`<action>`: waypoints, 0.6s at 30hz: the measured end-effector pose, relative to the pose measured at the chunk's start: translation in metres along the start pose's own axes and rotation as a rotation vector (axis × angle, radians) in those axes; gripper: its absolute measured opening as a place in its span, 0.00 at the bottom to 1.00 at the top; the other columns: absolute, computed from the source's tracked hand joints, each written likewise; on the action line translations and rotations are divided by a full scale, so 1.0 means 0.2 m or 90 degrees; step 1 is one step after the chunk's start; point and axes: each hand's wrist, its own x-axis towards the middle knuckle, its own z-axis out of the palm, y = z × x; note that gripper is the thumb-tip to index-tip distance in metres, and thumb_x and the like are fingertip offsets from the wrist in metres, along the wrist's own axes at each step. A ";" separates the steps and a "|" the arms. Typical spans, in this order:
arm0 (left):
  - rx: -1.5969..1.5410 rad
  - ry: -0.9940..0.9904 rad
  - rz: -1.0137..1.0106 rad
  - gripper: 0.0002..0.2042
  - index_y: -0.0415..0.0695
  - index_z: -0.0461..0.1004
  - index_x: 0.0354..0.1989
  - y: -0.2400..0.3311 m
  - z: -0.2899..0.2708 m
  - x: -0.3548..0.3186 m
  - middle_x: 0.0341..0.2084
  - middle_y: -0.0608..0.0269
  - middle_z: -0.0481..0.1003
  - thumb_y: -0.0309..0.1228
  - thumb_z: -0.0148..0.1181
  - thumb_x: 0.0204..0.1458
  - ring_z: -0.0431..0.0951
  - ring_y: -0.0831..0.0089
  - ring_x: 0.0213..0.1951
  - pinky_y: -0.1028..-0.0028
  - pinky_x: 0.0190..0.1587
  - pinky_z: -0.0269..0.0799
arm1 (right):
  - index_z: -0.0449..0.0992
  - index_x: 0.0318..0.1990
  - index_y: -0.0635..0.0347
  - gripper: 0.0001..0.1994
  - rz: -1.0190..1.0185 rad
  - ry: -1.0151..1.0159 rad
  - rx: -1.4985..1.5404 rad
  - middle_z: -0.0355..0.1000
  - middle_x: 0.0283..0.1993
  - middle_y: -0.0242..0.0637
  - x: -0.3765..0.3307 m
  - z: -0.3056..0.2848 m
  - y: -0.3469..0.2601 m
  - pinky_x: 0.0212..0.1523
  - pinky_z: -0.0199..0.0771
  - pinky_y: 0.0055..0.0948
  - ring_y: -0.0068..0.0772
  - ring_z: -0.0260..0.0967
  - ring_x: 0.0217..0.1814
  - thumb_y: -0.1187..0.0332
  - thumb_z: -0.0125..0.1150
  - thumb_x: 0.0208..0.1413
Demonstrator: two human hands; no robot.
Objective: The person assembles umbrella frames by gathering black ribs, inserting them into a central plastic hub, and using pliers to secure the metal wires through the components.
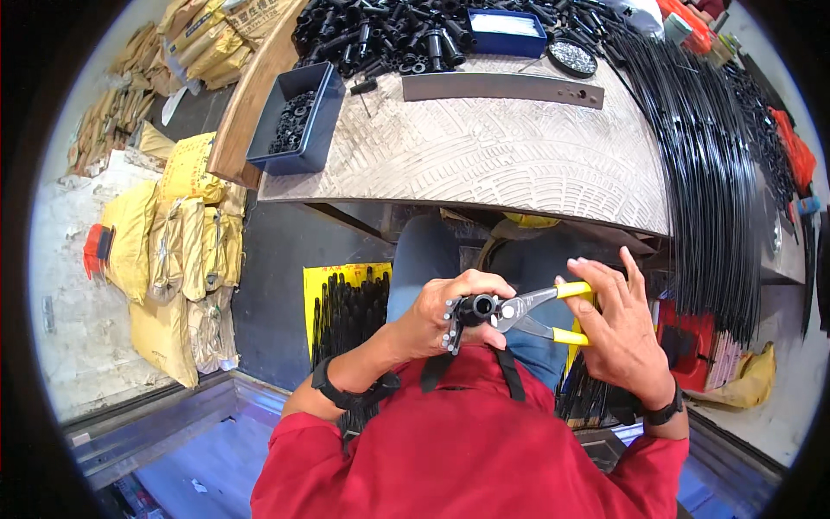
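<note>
1. Gripping a black tube fitting [478,308] above the lap, the left hand [437,316] closes tightly around it.
2. The right hand [618,333] squeezes yellow-handled pliers [540,313], whose tips touch the fitting.
3. At the worktop's [484,160] left edge, a blue bin [298,117] holds small black parts.

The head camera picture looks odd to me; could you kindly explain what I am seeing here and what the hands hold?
This is one fisheye view from a camera worn on a person's head, looking down, so straight edges bend. No machine is involved. The left hand grips a black tubular part; the right hand holds yellow-handled pliers whose tip meets that part. Ahead, the workbench carries a blue bin of small black pieces, a flat metal bar and a fan of thin black rods. Yellow sacks lie at the left.
</note>
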 end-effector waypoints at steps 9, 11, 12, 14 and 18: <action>-0.021 0.044 -0.071 0.20 0.39 0.68 0.39 -0.01 -0.05 -0.03 0.33 0.61 0.70 0.34 0.68 0.39 0.70 0.74 0.31 0.76 0.33 0.65 | 0.70 0.39 0.59 0.16 0.017 0.103 0.122 0.65 0.42 0.41 -0.01 0.29 -0.04 0.33 0.65 0.32 0.38 0.65 0.36 0.74 0.59 0.37; -0.056 0.071 -0.111 0.21 0.40 0.68 0.39 -0.01 -0.03 -0.05 0.34 0.61 0.69 0.36 0.68 0.39 0.70 0.74 0.31 0.76 0.33 0.65 | 0.72 0.37 0.60 0.18 0.032 0.155 0.135 0.65 0.43 0.44 -0.01 0.38 -0.06 0.36 0.67 0.33 0.42 0.66 0.38 0.75 0.60 0.32; -0.095 0.097 -0.153 0.22 0.40 0.68 0.40 -0.01 -0.02 -0.06 0.35 0.61 0.69 0.37 0.68 0.39 0.70 0.74 0.32 0.76 0.34 0.65 | 0.72 0.37 0.60 0.19 0.044 0.179 0.140 0.66 0.43 0.45 -0.01 0.41 -0.06 0.36 0.68 0.34 0.44 0.67 0.38 0.76 0.61 0.29; -0.069 0.083 -0.153 0.24 0.40 0.68 0.42 -0.04 -0.03 -0.07 0.36 0.61 0.68 0.39 0.69 0.38 0.69 0.75 0.33 0.77 0.35 0.65 | 0.72 0.37 0.61 0.19 0.045 0.189 0.148 0.66 0.44 0.46 0.01 0.45 -0.07 0.36 0.68 0.34 0.45 0.67 0.38 0.76 0.60 0.29; -0.095 0.091 -0.182 0.24 0.40 0.67 0.43 -0.02 -0.04 -0.06 0.35 0.64 0.66 0.36 0.69 0.39 0.66 0.78 0.34 0.78 0.36 0.63 | 0.69 0.37 0.62 0.16 0.031 0.200 0.137 0.65 0.43 0.44 0.05 0.44 -0.07 0.37 0.66 0.34 0.40 0.65 0.37 0.72 0.60 0.36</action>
